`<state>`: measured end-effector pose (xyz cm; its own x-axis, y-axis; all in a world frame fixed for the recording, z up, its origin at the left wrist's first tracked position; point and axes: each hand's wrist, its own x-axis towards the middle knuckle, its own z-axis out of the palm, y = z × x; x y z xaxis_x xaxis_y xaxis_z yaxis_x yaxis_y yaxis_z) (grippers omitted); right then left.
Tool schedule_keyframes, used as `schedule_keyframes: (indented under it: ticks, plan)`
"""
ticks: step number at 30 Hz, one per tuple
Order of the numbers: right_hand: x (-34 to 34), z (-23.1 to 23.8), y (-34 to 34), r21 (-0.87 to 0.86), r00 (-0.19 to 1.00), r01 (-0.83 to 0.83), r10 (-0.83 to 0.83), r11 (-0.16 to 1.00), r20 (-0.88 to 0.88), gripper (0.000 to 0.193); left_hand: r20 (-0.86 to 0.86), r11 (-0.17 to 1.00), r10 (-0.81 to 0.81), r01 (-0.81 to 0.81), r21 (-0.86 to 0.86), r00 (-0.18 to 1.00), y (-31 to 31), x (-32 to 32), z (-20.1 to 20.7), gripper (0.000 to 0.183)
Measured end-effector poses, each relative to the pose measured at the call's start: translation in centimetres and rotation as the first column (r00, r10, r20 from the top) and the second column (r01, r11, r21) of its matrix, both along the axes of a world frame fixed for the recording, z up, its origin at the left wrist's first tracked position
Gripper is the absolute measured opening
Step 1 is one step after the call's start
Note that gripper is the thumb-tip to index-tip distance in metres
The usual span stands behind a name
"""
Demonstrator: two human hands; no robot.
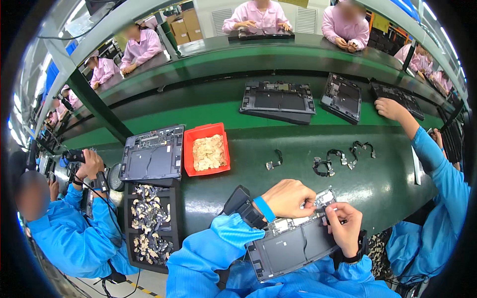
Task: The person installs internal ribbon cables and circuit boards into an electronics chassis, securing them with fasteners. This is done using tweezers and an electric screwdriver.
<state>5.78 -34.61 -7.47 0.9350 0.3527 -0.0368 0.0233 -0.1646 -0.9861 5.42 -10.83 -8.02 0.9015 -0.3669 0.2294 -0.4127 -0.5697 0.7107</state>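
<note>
An open dark grey laptop base (pixel 278 251), its inner parts and a flat black cable showing, lies tilted at the table's near edge against my body. My left hand (pixel 288 197) reaches over its far edge, with thumb and fingers pinched together above the circuit board. Close beside it, my right hand (pixel 346 224) pinches at the right end of the same board. What either hand has between its fingertips is too small or hidden to make out. Beyond my hands, a short black cable with a connector (pixel 274 160) and several more such cables (pixel 343 159) lie on the green tabletop.
Left of me are another laptop base (pixel 152 155), a red bin of tan pieces (pixel 227 149) and a black tray (pixel 130 243) of small parts. More laptop bases (pixel 278 97) rest on the green line ahead. Co-workers sit on both sides; one arm (pixel 427 144) reaches in from the right.
</note>
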Motion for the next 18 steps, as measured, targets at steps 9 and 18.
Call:
schedule_keyframes:
  ticks: [9, 18]
  plan:
    - [0.5, -0.6, 0.2, -0.095, 0.996, 0.036, -0.028, 0.995, 0.083, 0.013, 0.007, 0.998, -0.013, 0.014, -0.065, 1.000, 0.1, 0.4, -0.3, 0.021]
    - [1.5, 0.3, 1.4, -0.173, 0.999, -0.013, 0.018, 0.985, 0.026, 0.015, 0.031, 1.000, -0.018, 0.018, 0.015, 0.999, 0.7, 0.5, 0.3, 0.014]
